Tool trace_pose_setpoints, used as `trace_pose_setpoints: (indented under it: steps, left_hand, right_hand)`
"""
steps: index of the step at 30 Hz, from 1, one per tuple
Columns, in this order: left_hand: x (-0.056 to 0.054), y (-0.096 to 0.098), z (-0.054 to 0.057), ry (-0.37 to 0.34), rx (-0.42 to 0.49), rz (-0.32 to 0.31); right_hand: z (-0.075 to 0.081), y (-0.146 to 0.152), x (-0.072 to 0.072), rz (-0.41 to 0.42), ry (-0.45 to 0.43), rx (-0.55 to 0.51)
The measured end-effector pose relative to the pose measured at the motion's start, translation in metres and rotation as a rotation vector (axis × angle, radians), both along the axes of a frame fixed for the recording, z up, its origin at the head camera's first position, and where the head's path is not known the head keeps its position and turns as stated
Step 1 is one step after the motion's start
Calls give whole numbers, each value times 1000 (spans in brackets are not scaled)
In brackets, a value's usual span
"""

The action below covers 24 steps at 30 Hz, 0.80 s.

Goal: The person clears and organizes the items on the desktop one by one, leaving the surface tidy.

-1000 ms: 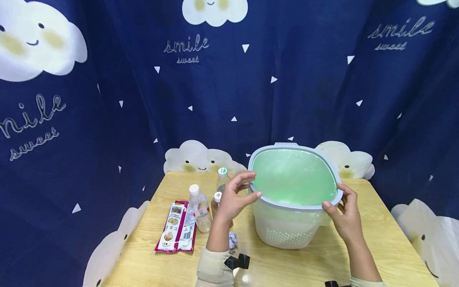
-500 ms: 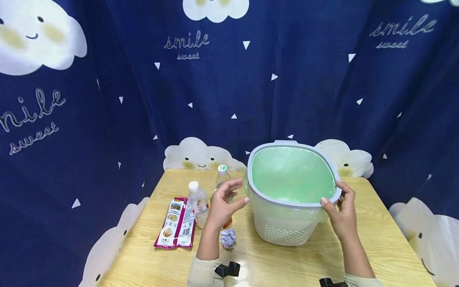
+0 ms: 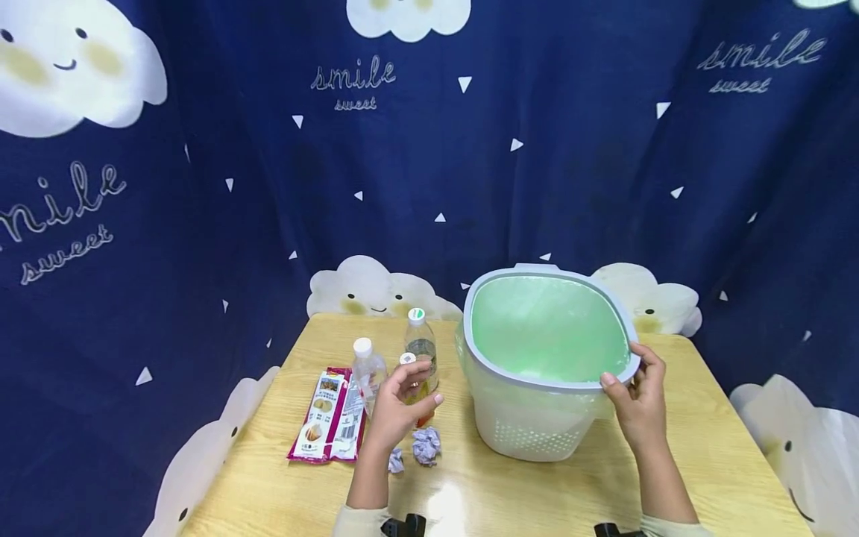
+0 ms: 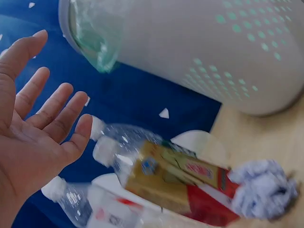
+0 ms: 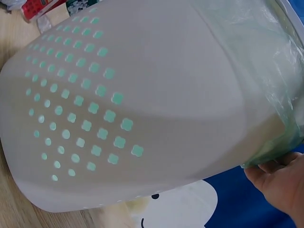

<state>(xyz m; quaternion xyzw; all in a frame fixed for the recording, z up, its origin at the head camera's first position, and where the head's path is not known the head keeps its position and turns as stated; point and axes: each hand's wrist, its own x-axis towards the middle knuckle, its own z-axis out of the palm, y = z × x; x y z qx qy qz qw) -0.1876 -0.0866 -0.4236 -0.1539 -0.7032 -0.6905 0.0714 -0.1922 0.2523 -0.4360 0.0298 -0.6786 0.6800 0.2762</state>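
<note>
This seems a small curtained-off indoor nook; whether in a home or a studio cannot be told. Navy cloth [image 3: 429, 164] printed with smiling clouds [image 3: 376, 287] hangs beyond the fingers of the left hand [image 3: 394, 409] and right hand [image 3: 640, 403] and on both sides, around the wooden table [image 3: 523, 496] below them.

Your bare left hand [image 3: 400, 403] hangs relaxed left of the right one, its gently curved fingers pointing right and the thumb well apart on their near side; the left wrist view shows its palm and parted fingers. Your bare right hand [image 3: 643, 399] grips, thumb to the left, bent fingers farther off. Your left forearm [image 3: 369, 477] slants rightward from the near side, your right forearm [image 3: 663, 485] leftward, both emerging from pale beige cloth sleeves [image 3: 359, 522].
</note>
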Motion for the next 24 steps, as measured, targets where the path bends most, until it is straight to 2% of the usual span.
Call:
trace_pose_setpoints:
  steps: [6, 10, 17, 24]
  left_hand:
    - [9, -10, -22, -52, 28, 0]
    - [11, -20, -32, -69, 48, 13]
    - [4, -44, -71, -119, 35, 51]
    - [15, -56, -89, -156, 23, 98]
  right_hand:
    - [0, 2, 4, -5, 0, -15]
    - [1, 3, 4, -1, 9, -19]
    - [-2, 2, 2, 6, 11, -14]
    - [-2, 1, 3, 4, 5, -14]
